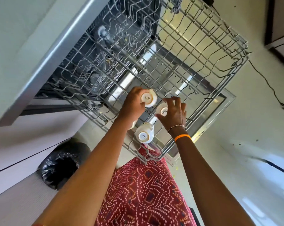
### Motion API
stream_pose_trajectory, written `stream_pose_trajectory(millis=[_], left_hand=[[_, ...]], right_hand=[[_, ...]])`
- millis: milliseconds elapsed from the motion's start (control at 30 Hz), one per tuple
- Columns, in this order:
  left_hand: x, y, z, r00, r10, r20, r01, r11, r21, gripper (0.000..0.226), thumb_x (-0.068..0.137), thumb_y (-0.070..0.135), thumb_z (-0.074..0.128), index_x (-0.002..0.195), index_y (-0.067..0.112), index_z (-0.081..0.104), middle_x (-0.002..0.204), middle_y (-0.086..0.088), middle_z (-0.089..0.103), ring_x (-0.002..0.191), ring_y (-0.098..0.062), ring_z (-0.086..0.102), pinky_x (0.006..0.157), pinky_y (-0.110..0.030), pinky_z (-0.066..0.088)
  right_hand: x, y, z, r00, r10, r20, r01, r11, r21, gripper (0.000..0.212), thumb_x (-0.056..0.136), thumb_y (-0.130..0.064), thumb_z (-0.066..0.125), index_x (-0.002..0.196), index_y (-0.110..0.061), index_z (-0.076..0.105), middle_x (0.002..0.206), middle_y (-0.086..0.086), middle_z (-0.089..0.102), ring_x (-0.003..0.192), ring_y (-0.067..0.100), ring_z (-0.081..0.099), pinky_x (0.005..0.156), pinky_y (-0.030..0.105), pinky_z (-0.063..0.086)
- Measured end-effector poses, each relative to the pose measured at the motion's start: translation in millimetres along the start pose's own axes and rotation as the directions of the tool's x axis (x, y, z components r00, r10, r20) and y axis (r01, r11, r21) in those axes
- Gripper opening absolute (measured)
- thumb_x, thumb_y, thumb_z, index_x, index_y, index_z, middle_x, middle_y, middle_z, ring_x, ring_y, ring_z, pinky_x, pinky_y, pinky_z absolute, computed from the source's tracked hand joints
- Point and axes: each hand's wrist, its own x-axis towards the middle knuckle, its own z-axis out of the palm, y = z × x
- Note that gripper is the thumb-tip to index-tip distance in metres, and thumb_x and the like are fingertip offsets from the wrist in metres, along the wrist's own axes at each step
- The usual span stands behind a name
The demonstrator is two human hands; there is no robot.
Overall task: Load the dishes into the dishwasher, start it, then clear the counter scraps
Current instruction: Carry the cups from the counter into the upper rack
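The dishwasher's upper wire rack [195, 51] is pulled out over the open door [219, 103]. My left hand [132, 105] grips a white cup [148, 98], upside down, over the rack's near part. My right hand [174, 114] holds a second white cup [162, 110], also upside down, right beside the first. A third white cup [144, 133] sits inverted in the rack's near corner, free of both hands. A lower rack [82, 82] shows beneath, further inside the machine.
A bin with a black liner [59, 163] stands on the floor at the left, below the counter edge [45, 62]. A black cable [268, 84] runs across the pale floor at the right. My red patterned garment [146, 190] fills the bottom centre.
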Motion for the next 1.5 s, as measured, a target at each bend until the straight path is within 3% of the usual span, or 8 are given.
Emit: stream_pose_trajectory(millis=[200,400,633,833,933,1033,1300,1500], left_hand=[[-61,-20,-46,0.952,-0.222,-0.210,0.139,0.927,-0.347,0.029,0.086,0.000,0.056,0.113,0.008,0.061,0.121,-0.009,0.057,0.107,-0.018,0.054,0.089,-0.023,0.044],[-186,-83,-93,0.702,-0.586,-0.405,0.108,0.649,-0.753,0.023,0.086,-0.010,0.051,0.103,0.003,0.060,0.104,-0.006,0.061,0.087,-0.010,0.059,0.085,-0.018,0.045],[-349,-170,-179,0.394,-0.742,-0.542,0.002,0.591,-0.807,0.021,0.090,0.003,0.051,0.104,0.015,0.062,0.107,-0.002,0.064,0.095,-0.014,0.058,0.089,-0.024,0.047],[-459,-241,-244,0.157,-0.761,-0.630,-0.091,0.624,-0.776,0.020,0.090,0.005,0.051,0.103,0.015,0.063,0.106,-0.003,0.065,0.099,-0.018,0.060,0.093,-0.034,0.050],[-496,-270,-269,0.074,-0.769,-0.635,-0.171,0.617,-0.768,0.022,0.088,0.002,0.052,0.099,0.016,0.064,0.101,-0.002,0.065,0.092,-0.015,0.060,0.090,-0.035,0.051],[-526,-296,-287,-0.009,-0.765,-0.645,-0.213,0.631,-0.746,0.023,0.087,0.001,0.052,0.099,0.017,0.063,0.097,-0.003,0.064,0.089,-0.012,0.058,0.085,-0.026,0.049],[-576,-360,-328,-0.221,-0.844,-0.489,-0.302,0.536,-0.788,0.028,0.085,0.005,0.057,0.112,0.011,0.051,0.115,-0.010,0.053,0.096,-0.014,0.055,0.084,-0.023,0.047],[-589,-397,-360,-0.156,-0.854,-0.497,-0.239,0.521,-0.820,0.079,0.080,0.011,0.069,0.144,0.010,0.024,0.147,-0.007,0.029,0.135,-0.019,0.032,0.111,-0.030,0.031]], right_hand=[[-19,-73,-3,0.971,-0.224,0.084,0.189,0.934,0.302,0.031,0.077,-0.004,0.067,0.108,-0.003,0.063,0.110,0.017,0.061,0.099,0.033,0.059,0.084,0.031,0.044],[-97,-179,32,0.869,-0.482,0.110,0.406,0.823,0.398,0.018,0.078,0.002,0.060,0.092,-0.003,0.070,0.095,0.016,0.068,0.080,0.031,0.066,0.076,0.042,0.054],[-239,-318,94,0.635,-0.760,0.137,0.613,0.604,0.510,0.011,0.080,0.003,0.063,0.081,-0.005,0.070,0.088,0.011,0.069,0.064,0.025,0.065,0.058,0.008,0.047],[-343,-427,140,0.408,-0.907,0.105,0.760,0.401,0.511,0.008,0.083,-0.001,0.062,0.084,-0.004,0.068,0.084,0.009,0.067,0.069,0.021,0.063,0.067,0.023,0.049],[-381,-471,155,0.332,-0.943,0.006,0.815,0.290,0.502,0.007,0.081,0.001,0.063,0.084,-0.003,0.068,0.083,0.011,0.066,0.071,0.014,0.055,0.067,0.010,0.041],[-406,-509,177,0.328,-0.945,-0.013,0.803,0.271,0.530,0.010,0.081,0.003,0.063,0.091,0.001,0.066,0.091,0.017,0.063,0.076,0.018,0.057,0.069,0.003,0.039],[-453,-591,241,0.363,-0.902,0.235,0.685,0.429,0.589,0.077,0.075,-0.009,0.074,0.139,-0.006,0.032,0.140,0.011,0.040,0.127,0.021,0.042,0.110,0.035,0.034],[-460,-612,262,0.442,-0.884,0.154,0.612,0.423,0.668,0.075,0.065,-0.010,0.081,0.130,-0.008,0.044,0.123,0.006,0.056,0.114,0.019,0.053,0.094,0.023,0.043]])
